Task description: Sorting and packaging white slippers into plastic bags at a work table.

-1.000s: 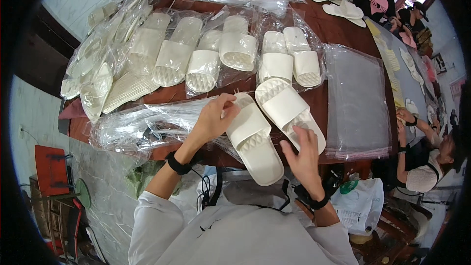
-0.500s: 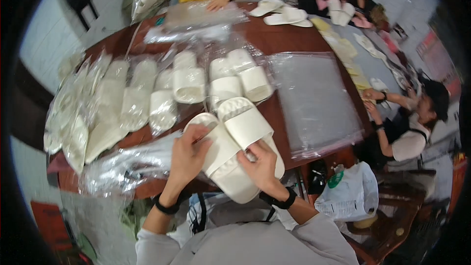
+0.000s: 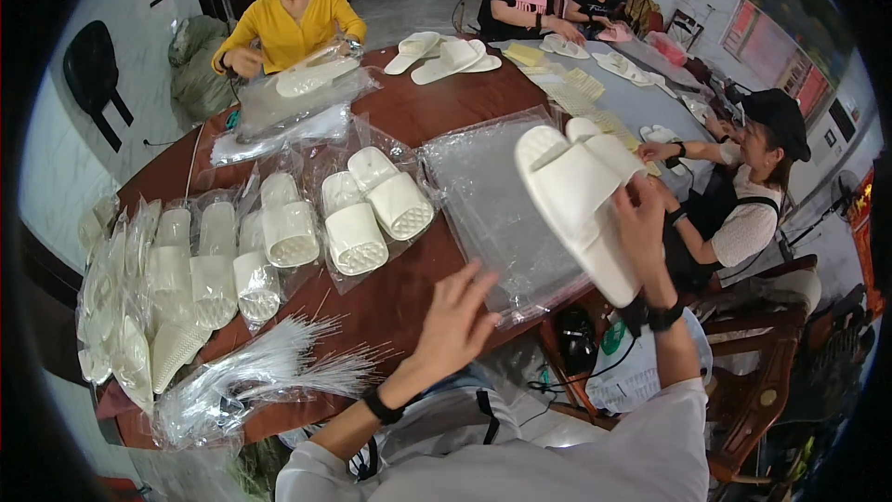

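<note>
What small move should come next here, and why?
Probably the left hand should pinch the near edge of the clear bags: it looks empty, beside them, while the right hand holds unbagged slippers.

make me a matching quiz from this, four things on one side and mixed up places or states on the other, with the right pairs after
Things:
1. right hand
2. left hand
3. strands
4. yellow top

Places or states:
a. worn by someone across the table
b. holding white slippers
c. on the table's near left part
d. fingers spread, holding nothing

Right pairs: 1-b, 2-d, 3-c, 4-a
</note>
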`<state>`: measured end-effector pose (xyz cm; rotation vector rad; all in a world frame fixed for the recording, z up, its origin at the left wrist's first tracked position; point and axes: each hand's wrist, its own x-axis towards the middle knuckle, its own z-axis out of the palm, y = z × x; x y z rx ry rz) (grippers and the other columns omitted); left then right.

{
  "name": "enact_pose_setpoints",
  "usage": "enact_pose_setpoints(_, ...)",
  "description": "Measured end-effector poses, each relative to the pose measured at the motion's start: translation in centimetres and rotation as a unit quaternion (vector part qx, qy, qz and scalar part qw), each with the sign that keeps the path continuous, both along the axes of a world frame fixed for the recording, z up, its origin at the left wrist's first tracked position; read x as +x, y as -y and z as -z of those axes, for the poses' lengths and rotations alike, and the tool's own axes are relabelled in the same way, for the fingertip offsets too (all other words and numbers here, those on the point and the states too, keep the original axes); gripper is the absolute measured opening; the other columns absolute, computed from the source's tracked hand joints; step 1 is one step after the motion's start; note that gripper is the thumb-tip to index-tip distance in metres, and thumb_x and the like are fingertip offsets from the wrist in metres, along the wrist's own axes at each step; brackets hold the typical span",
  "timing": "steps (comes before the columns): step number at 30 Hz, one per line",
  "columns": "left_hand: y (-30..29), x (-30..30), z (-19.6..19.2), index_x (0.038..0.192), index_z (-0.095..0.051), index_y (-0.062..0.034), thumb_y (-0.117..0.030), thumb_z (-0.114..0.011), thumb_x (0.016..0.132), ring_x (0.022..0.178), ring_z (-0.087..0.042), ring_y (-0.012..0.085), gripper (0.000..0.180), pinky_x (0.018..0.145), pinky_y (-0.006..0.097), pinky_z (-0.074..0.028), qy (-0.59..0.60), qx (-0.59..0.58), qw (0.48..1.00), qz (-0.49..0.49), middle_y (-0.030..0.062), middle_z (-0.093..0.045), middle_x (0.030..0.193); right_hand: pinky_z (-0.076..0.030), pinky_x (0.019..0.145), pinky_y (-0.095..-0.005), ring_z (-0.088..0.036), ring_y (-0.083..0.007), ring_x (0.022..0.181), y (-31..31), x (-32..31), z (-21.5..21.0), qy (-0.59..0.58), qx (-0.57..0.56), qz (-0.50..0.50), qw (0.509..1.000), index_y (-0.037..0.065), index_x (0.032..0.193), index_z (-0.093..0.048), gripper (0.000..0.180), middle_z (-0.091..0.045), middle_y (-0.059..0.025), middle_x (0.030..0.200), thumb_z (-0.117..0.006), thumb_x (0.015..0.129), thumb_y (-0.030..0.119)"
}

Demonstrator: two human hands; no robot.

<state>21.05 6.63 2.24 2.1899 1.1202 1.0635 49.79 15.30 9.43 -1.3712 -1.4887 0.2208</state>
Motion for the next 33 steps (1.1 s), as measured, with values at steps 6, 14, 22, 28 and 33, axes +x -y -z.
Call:
enact_pose_setpoints(6, -1.1, 4.2, 6.2, 0.139, -0.041, -0.0103, -0.026, -0.067, 0.084, 0.128, -0.032, 0.0426, 0.063, 0.103, 0.051, -0.033, -0.148, 0.032, 0.986, 0.066, 0.0188, -0.031, 0.145, -0.038, 0.056, -0.0413, -0.05, -0.0347, 0.058, -12.4, 12.3, 6.5, 0.144, 0.002, 0.127, 0.981, -0.005, 0.071, -0.048, 0.033, -0.05, -0.0212, 0.063, -0.062, 0.086, 0.02)
enact_pose_setpoints(14, -0.6, 3.8, 8.3, 0.138, -0.041, -0.0102, -0.026, -0.072, 0.077, 0.129, -0.036, 0.0378, 0.07, 0.105, 0.047, -0.034, -0.191, -0.002, 0.98, 0.047, 0.0177, -0.034, 0.144, -0.038, 0.055, -0.0429, -0.048, -0.0345, 0.054, -23.4, 16.3, 15.6, 0.113, -0.07, 0.067, 0.989, -0.004, 0.069, -0.049, 0.04, -0.051, -0.022, 0.066, -0.063, 0.084, 0.03)
enact_pose_setpoints(22, -0.6, 3.9, 8.2, 0.138, -0.04, -0.0078, -0.02, -0.073, 0.076, 0.132, -0.031, 0.0385, 0.071, 0.108, 0.046, -0.032, -0.137, -0.005, 0.988, 0.064, 0.0182, -0.032, 0.145, -0.043, 0.065, -0.041, -0.057, -0.027, 0.068, -25.2, 17.8, 20.3, 0.331, -0.001, 0.087, 0.94, -0.005, 0.083, -0.059, 0.031, -0.057, -0.0202, 0.072, -0.066, 0.082, 0.025)
enact_pose_setpoints(28, 1.1, 0.1, 4.5, 0.138, -0.04, -0.0099, -0.02, -0.066, 0.086, 0.13, -0.034, 0.0397, 0.059, 0.106, 0.046, -0.035, -0.01, -0.141, 0.987, 0.075, 0.02, -0.037, 0.141, -0.047, 0.087, -0.0316, -0.062, -0.0248, 0.093, -16.8, 8.9, 15.6, 0.137, -0.017, 0.005, 0.99, -0.002, 0.113, -0.059, 0.029, -0.064, -0.0145, 0.103, -0.061, 0.087, 0.011)
enact_pose_setpoints(33, 4.4, -9.0, 0.2, 0.133, -0.046, -0.0068, -0.022, -0.064, 0.088, 0.119, -0.049, 0.0368, 0.052, 0.099, 0.041, -0.042, 0.005, -0.137, 0.99, 0.018, 0.0191, -0.048, 0.131, -0.047, 0.08, -0.0247, -0.06, -0.0128, 0.089, -5.3, -6.6, 10.2, 0.039, -0.136, -0.217, 0.966, 0.004, 0.106, -0.063, 0.02, -0.064, -0.0037, 0.093, -0.059, 0.087, 0.003)
